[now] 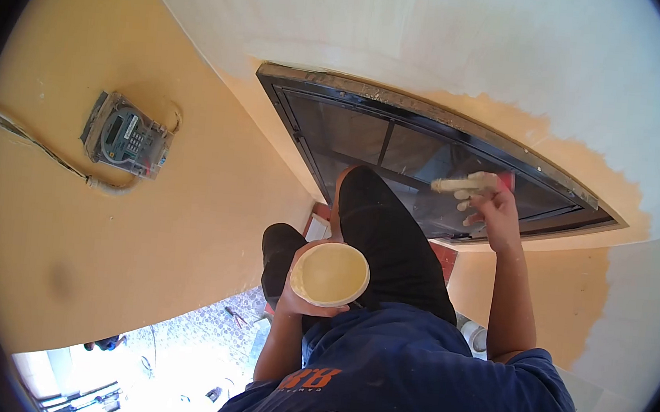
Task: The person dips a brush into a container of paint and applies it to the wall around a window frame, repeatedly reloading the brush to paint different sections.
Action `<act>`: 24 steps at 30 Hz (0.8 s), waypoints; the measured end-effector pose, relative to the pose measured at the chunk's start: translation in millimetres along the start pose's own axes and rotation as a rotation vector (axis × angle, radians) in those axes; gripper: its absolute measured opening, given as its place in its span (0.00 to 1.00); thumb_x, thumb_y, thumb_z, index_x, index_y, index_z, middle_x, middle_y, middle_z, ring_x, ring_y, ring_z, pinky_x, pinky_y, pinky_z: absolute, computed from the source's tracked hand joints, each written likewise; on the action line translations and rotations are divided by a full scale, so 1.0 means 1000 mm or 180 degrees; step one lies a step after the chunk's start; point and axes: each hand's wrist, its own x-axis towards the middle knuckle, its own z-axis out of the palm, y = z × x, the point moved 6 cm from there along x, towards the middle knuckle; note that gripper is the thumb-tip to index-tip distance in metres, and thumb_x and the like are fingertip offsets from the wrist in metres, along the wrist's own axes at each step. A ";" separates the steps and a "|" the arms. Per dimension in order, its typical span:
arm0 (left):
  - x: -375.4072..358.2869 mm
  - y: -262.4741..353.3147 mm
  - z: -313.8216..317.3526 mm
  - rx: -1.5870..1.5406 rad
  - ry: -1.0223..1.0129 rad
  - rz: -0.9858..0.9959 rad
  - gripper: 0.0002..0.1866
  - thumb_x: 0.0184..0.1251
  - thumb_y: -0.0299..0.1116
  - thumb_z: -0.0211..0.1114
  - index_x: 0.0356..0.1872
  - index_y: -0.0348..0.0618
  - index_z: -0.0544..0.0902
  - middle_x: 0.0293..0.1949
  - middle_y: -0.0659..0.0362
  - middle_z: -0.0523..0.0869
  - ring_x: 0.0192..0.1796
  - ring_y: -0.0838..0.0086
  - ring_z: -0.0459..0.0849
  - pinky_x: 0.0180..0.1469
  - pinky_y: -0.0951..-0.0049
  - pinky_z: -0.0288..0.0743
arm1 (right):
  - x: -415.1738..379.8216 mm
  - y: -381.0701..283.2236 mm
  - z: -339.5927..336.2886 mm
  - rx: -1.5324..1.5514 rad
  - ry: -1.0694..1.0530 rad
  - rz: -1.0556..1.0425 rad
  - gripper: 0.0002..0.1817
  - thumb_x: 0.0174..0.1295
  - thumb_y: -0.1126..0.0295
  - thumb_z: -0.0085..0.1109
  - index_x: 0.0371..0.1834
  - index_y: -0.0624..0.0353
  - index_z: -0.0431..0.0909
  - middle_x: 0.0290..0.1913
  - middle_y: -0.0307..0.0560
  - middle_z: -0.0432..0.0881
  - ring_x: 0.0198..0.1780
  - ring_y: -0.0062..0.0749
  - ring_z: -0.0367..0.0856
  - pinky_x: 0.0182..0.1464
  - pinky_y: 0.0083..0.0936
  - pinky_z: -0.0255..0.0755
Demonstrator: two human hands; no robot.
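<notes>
My left hand [298, 300] is wrapped round a tub of cream-coloured paint [332, 275], holding it in front of my lap with its open top facing up. On the right, my raised right hand [494, 209] grips a paintbrush [451, 185] whose cream-coated end points left; a bit of red shows by the hand. Pale paint marks the fingers of that hand. Behind the brush is a dark-framed window [398, 145] with glass panes. The brush appears apart from the wall, though its distance to the window is hard to judge.
An electricity meter [124, 137] with a cable [37, 149] is mounted on the orange-yellow left wall [169, 247]. The upper wall [439, 35] is whitish, with an uneven orange edge around the window. Pliers [235, 317] and other items lie on the bright floor far below.
</notes>
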 end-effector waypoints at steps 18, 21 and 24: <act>-0.005 0.020 -0.001 0.0208 -0.0137 0.0029 0.48 0.31 0.38 0.84 0.58 0.32 0.70 0.54 0.45 0.79 0.57 0.61 0.80 0.59 0.63 0.74 | 0.049 -0.013 0.137 -0.1079 0.1092 -0.3100 0.11 0.60 0.77 0.62 0.43 0.64 0.73 0.29 0.48 0.78 0.28 0.30 0.79 0.32 0.22 0.73; -0.006 0.018 -0.011 0.0335 -0.0107 -0.0107 0.49 0.28 0.40 0.85 0.57 0.32 0.71 0.52 0.46 0.81 0.55 0.61 0.82 0.58 0.64 0.76 | 0.080 0.007 0.148 -0.1267 0.1260 -0.3153 0.14 0.59 0.76 0.63 0.45 0.63 0.70 0.29 0.47 0.78 0.27 0.30 0.80 0.32 0.22 0.73; -0.009 0.016 -0.019 0.0457 -0.0050 -0.0244 0.50 0.24 0.42 0.86 0.56 0.32 0.73 0.49 0.47 0.82 0.53 0.62 0.83 0.56 0.65 0.77 | 0.095 0.001 0.159 -0.1617 0.1036 -0.3332 0.14 0.59 0.76 0.63 0.45 0.61 0.68 0.29 0.46 0.78 0.26 0.30 0.80 0.31 0.21 0.73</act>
